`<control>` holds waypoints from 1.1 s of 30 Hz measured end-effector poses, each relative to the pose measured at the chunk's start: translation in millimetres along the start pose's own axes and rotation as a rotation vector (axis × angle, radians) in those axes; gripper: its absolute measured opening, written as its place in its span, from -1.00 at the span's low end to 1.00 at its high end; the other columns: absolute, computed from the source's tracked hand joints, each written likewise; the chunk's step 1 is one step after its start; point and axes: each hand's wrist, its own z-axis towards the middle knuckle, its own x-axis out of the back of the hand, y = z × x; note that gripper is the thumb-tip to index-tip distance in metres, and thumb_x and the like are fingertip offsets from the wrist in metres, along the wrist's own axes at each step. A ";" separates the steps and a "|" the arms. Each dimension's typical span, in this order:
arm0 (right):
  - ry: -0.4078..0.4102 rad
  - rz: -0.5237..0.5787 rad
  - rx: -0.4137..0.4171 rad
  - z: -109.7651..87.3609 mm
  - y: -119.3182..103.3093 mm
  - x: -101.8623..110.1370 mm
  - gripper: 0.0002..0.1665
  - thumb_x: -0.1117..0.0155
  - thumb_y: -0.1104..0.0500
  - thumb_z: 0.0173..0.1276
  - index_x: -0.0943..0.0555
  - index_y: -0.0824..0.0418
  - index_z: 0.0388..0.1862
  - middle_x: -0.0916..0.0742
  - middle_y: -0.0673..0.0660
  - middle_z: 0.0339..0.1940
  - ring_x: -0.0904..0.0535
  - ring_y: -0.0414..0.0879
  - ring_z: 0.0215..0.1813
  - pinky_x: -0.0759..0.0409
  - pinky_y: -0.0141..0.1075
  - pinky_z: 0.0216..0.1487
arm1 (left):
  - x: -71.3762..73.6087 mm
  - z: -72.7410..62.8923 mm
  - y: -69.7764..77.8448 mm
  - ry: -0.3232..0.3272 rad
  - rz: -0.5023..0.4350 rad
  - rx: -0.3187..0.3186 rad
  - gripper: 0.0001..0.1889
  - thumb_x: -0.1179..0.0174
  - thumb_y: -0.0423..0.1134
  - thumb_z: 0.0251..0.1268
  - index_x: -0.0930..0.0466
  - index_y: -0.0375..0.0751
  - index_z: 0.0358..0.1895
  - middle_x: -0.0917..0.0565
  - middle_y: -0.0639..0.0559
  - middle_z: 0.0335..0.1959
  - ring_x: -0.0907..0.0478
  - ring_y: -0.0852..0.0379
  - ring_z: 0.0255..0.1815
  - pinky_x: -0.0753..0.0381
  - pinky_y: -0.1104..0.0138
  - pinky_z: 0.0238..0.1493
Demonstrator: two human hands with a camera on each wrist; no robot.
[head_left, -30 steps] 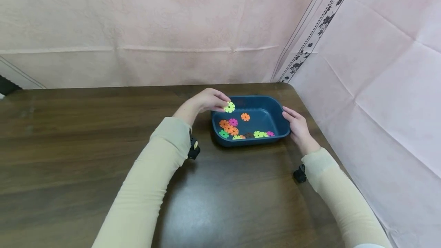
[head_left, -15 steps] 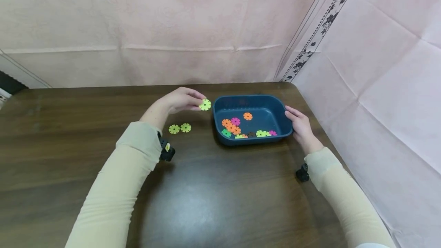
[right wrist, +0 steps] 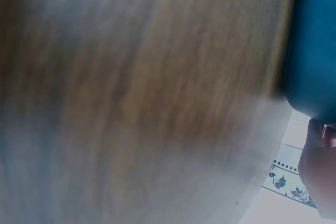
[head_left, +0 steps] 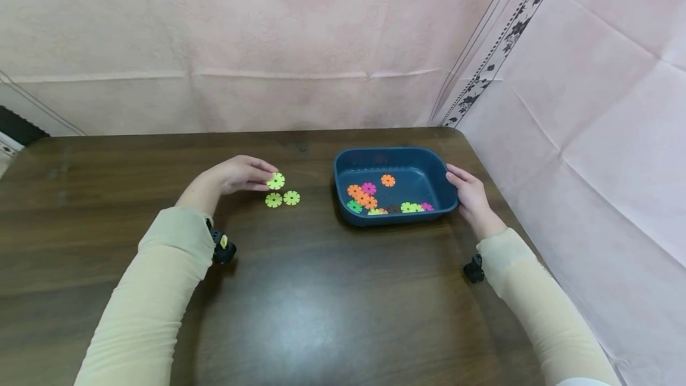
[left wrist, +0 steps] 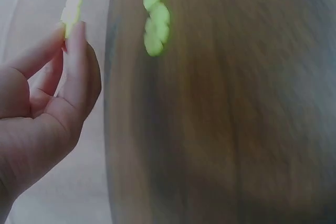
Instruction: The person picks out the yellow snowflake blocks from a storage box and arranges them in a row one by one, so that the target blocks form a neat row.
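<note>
My left hand (head_left: 238, 174) pinches a yellow-green flower-shaped disc (head_left: 276, 181) between thumb and fingertips, also seen edge-on in the left wrist view. Just in front of it, two matching yellow-green discs (head_left: 292, 198) lie side by side on the table. My right hand (head_left: 471, 198) grips the right rim of a dark blue rectangular tub (head_left: 396, 218), its thumb over the edge. Inside the tub lie several notched discs: an orange disc (head_left: 388, 180), a magenta disc (head_left: 368, 188), a green disc (head_left: 354, 206), and more in yellow-green, orange and brown.
The dark brown wooden table (head_left: 300, 290) reaches back to a pale pink cloth (head_left: 241, 46). On the right, another cloth with a black floral band (head_left: 495, 70) hangs close along the table's edge, beside my right arm.
My left hand has carried the yellow-green disc leftward from over the tub to just behind the two discs on the table. The right hand keeps its hold on the tub.
</note>
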 end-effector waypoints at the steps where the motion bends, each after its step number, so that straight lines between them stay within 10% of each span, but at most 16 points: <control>1: 0.000 -0.003 0.001 -0.1 0.0 0.3 -0.40 -0.05 0.05 0.43 -0.25 0.11 0.41 -0.21 0.07 0.51 -0.09 -0.06 0.51 -0.13 -0.19 0.48 | 2.4 -1.9 -3.2 0.000 0.004 0.006 -0.58 0.01 -0.36 0.40 -0.26 -0.47 0.26 -0.50 0.03 -0.11 -0.57 0.31 -0.26 -0.56 0.30 0.13; 17: -0.010 0.005 0.004 -1.6 -1.0 4.0 -0.39 -0.05 0.04 0.42 -0.24 0.08 0.42 -0.18 0.05 0.52 -0.03 -0.07 0.53 -0.05 -0.18 0.51 | 16.1 -16.8 -36.1 0.053 0.080 0.024 -0.51 -0.07 -0.40 0.32 -0.25 -0.56 0.27 -0.44 -0.24 0.17 -0.56 0.41 -0.30 -0.63 0.45 -0.08; 33: -0.015 0.015 -0.017 -2.2 -1.2 0.6 -0.38 -0.06 0.01 0.42 -0.24 0.05 0.42 -0.17 0.04 0.52 -0.03 -0.06 0.53 -0.06 -0.17 0.51 | 2.0 -18.5 -25.2 0.171 0.239 0.016 -0.57 -0.04 -0.35 0.35 -0.33 -0.52 0.22 -0.42 -0.37 0.16 -0.59 0.13 -0.15 -0.61 0.26 0.06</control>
